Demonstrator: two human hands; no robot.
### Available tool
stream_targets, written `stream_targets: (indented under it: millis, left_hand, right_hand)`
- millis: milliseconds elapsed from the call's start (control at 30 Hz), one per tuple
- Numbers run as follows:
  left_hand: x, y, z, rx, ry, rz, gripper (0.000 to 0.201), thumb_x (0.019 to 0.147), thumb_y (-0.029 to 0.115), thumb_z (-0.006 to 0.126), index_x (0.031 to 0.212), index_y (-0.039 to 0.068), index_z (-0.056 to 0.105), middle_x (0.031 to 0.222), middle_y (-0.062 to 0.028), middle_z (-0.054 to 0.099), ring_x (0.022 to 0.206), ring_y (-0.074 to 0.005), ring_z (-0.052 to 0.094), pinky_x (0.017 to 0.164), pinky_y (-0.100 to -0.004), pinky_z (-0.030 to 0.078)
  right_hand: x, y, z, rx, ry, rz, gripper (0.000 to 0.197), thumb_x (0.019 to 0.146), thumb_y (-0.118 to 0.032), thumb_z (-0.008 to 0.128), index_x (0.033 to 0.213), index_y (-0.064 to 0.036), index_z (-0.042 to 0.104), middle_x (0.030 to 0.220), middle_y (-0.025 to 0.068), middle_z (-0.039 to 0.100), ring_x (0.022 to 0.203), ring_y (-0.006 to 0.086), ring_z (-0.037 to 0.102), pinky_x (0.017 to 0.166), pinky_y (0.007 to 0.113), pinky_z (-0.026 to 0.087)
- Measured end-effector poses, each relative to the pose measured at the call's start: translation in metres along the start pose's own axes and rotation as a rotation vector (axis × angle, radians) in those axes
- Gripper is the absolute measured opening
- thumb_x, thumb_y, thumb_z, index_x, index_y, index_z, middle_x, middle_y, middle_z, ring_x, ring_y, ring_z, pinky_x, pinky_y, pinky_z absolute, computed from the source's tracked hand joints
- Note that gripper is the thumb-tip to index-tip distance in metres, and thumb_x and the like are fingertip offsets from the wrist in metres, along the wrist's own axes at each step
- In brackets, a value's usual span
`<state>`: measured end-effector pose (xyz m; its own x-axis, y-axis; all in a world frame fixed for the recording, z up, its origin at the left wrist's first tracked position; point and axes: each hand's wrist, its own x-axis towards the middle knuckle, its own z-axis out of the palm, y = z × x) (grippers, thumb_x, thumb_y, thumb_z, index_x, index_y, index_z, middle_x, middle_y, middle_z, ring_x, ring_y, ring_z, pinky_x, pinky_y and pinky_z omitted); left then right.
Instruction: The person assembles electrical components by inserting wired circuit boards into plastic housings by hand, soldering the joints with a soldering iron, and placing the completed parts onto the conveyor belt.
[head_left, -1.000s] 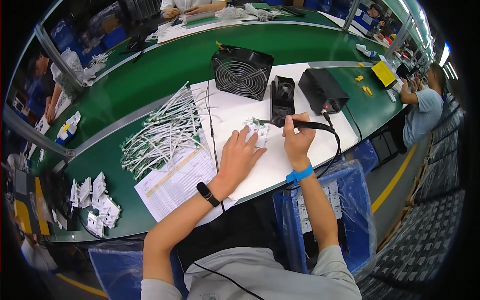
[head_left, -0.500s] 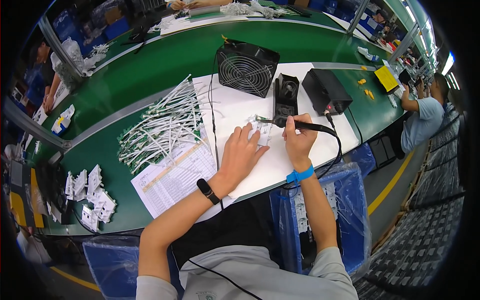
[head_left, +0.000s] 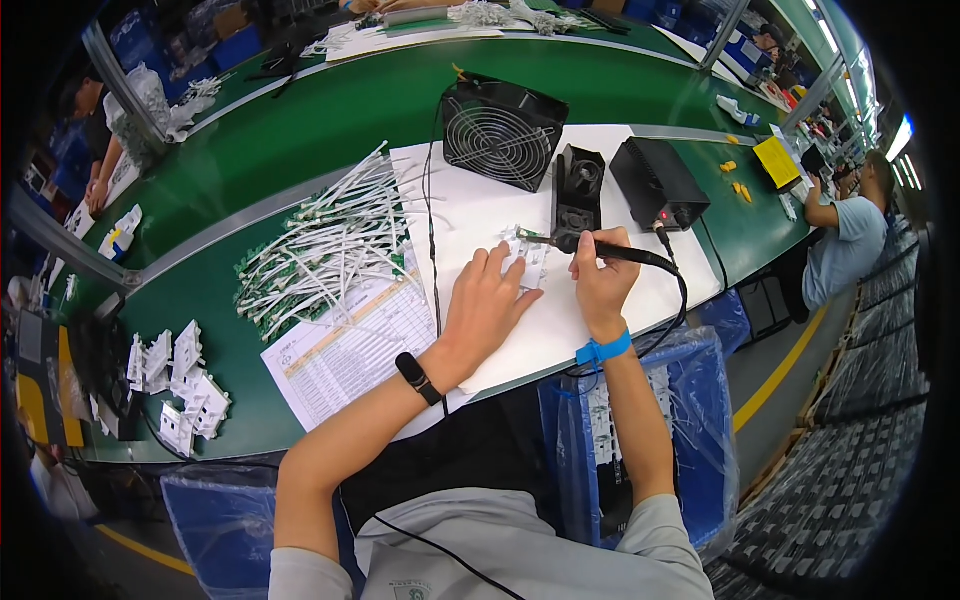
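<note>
My right hand (head_left: 604,284) is closed in a pen grip round a soldering iron (head_left: 632,254), its black cable looping to the right. The iron's tip rests at the far edge of a small white plastic housing (head_left: 532,268), where a bit of green circuit board shows. My left hand (head_left: 482,310) steadies this housing on the white sheet, fingers along its left side and thumb at its near edge. The fingers hide part of it. Beyond the iron is a black soldering iron stand (head_left: 577,190). What the tip touches is too small to make out.
A black fan (head_left: 503,135) and a black power unit (head_left: 660,183) stand at the back of the white sheet. White cables with green boards (head_left: 325,250) lie left, over a printed form (head_left: 345,350). White housings (head_left: 185,385) sit far left. A plastic-lined blue bin (head_left: 705,440) stands below the table.
The whole view has shifted slightly. Both hands keep their hold, and the iron's tip stays at the far edge of the white housing.
</note>
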<state>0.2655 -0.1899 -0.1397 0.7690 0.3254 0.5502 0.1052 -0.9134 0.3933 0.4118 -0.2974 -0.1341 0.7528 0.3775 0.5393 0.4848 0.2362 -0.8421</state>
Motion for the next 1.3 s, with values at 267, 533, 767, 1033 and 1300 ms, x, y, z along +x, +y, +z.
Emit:
stream_targets:
  millis: [267, 533, 767, 1033, 1300]
  left_hand:
    - [0.0, 0.0, 0.0, 0.004, -0.001, -0.003, 0.045, 0.082, 0.027, 0.081, 0.112, -0.004, 0.071, 0.12, -0.0225, 0.065, 0.101, -0.0343, 0.06, 0.084, -0.042, 0.053]
    - [0.0, 0.0, -0.001, 0.025, 0.009, 0.006, 0.044, 0.082, 0.027, 0.081, 0.112, -0.004, 0.071, 0.12, -0.0222, 0.065, 0.101, -0.0341, 0.06, 0.083, -0.0419, 0.053]
    - [-0.001, 0.003, 0.0, 0.025, -0.011, -0.006, 0.042, 0.083, 0.025, 0.079, 0.113, -0.003, 0.07, 0.125, -0.0231, 0.063, 0.103, -0.0343, 0.059, 0.085, -0.0422, 0.052]
    - [-0.001, 0.001, -0.001, 0.009, -0.015, -0.017, 0.043, 0.084, 0.025, 0.079, 0.113, -0.003, 0.069, 0.127, -0.0226, 0.063, 0.103, -0.034, 0.059, 0.086, -0.0421, 0.052]
    - [-0.001, 0.002, -0.002, 0.013, -0.026, -0.038, 0.042, 0.084, 0.025, 0.079, 0.113, -0.003, 0.068, 0.127, -0.0215, 0.063, 0.103, -0.0336, 0.059, 0.087, -0.0419, 0.052]
  right_hand:
    - [0.0, 0.002, 0.0, 0.014, -0.017, -0.042, 0.013, 0.096, -0.003, 0.069, 0.09, 0.0003, 0.058, 0.07, 0.0041, 0.061, 0.057, 0.0089, 0.062, 0.053, 0.021, 0.047]
    - [-0.002, 0.003, -0.002, 0.013, 0.002, 0.0, 0.012, 0.097, -0.003, 0.067, 0.091, -0.0012, 0.057, 0.071, 0.0039, 0.059, 0.058, 0.0091, 0.06, 0.055, 0.022, 0.047]
    - [-0.001, 0.011, -0.014, 0.018, 0.163, -0.056, 0.014, 0.1, -0.009, 0.064, 0.092, -0.0013, 0.055, 0.075, 0.0014, 0.053, 0.065, 0.0075, 0.051, 0.06, 0.023, 0.041]
    - [0.002, 0.002, -0.013, -0.154, 0.138, -0.121, 0.015, 0.099, -0.011, 0.064, 0.091, -0.0007, 0.056, 0.076, 0.0013, 0.053, 0.07, 0.0076, 0.049, 0.063, 0.024, 0.039]
    - [0.002, -0.001, -0.011, -0.155, 0.123, -0.114, 0.015, 0.1, -0.011, 0.062, 0.09, -0.0008, 0.056, 0.076, 0.0015, 0.053, 0.069, 0.0071, 0.048, 0.061, 0.024, 0.038]
